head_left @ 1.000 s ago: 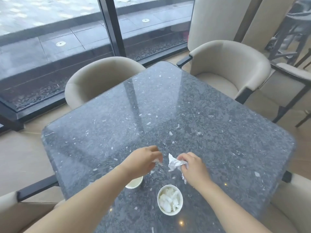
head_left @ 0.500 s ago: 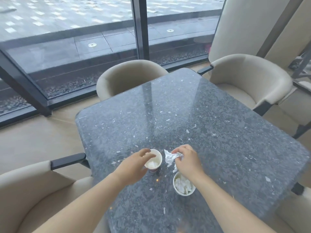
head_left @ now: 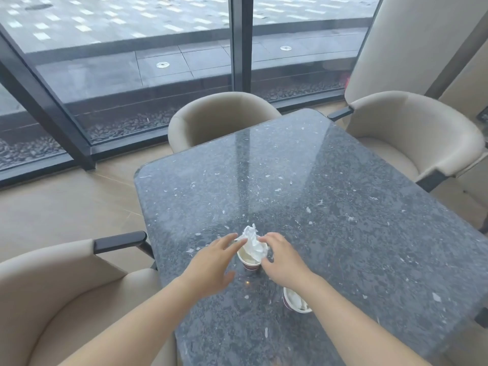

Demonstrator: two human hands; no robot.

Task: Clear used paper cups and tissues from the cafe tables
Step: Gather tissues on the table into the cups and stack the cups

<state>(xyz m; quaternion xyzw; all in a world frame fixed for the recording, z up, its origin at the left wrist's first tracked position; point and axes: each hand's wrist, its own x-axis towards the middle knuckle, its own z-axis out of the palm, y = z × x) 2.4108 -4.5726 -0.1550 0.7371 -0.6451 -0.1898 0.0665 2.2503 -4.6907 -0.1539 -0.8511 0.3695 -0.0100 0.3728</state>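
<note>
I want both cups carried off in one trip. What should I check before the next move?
1. Crumpled white tissue fully inside the maroon-banded white paper cup: not ok, sticks above rim.
2. Cup upright on dark speckled stone table: ok.
3. Left hand steadies cup: ok, straight fingers touch it.
4. Right hand pinches tissue: ok.
5. Second paper cup, tissue inside: ok.
6. Leftover liquid: cannot tell.

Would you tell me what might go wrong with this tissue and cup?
The tissue stands well above the cup and may fall out. The left hand touches the cup with straight fingers, without a grip, so the right hand might tip it. The second cup beside the right forearm could get knocked.
</note>
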